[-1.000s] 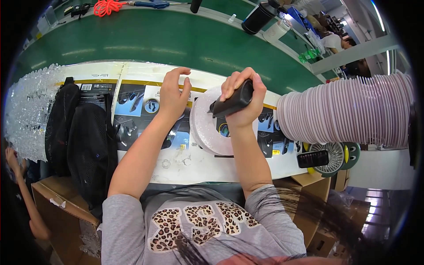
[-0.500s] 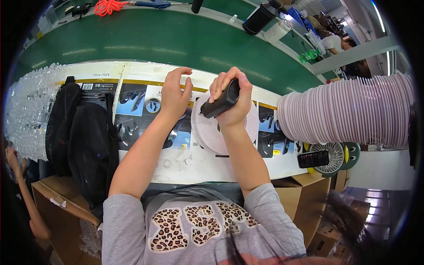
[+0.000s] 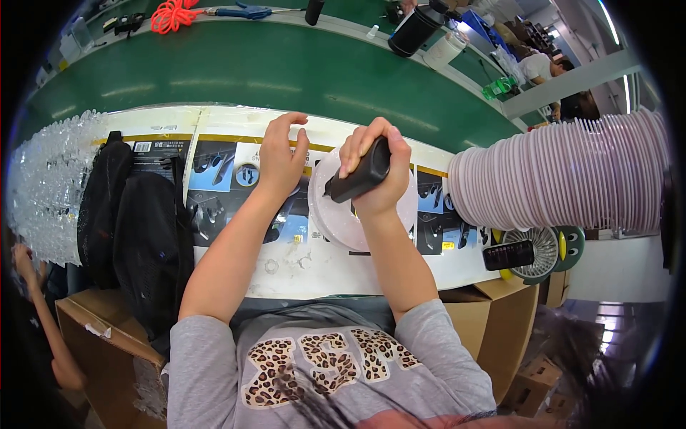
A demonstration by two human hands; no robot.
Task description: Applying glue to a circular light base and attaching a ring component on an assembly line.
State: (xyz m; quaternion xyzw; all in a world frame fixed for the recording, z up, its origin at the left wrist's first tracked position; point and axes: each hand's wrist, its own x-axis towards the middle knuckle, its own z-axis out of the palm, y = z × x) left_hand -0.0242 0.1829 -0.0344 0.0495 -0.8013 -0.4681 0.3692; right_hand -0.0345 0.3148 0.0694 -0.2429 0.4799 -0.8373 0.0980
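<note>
**Black tool tilted over the white disc, right hand in charge**

The right hand (image 3: 375, 171) is wrapped shut around a chunky black tool (image 3: 359, 174), fingers curled over the top of its body. The tool's long axis runs on a slant, upper end toward one o'clock, nose pointing down toward seven o'clock. That nose sits right over the pale round disc (image 3: 400, 207), which lies flat on the white worktop (image 3: 321, 275) directly beneath the fist. Whether the tip actually touches the disc cannot be told from here; the hand covers the contact point.

The left hand (image 3: 281, 159) is at nine o'clock from the tool, just beside it, palm down, fingers spread and loosely curled, holding nothing. Its heel looks to rest on or just above the disc's left edge and the printed sheets (image 3: 218, 166) there. So both hands crowd the disc, but the right is the nearer one, sitting squarely on top of it.

Off at three o'clock, well apart, lies a long stack of the same pale discs (image 3: 564, 175) on its side. At nine o'clock, black mesh bags (image 3: 143, 229) hang over the bench edge.
</note>
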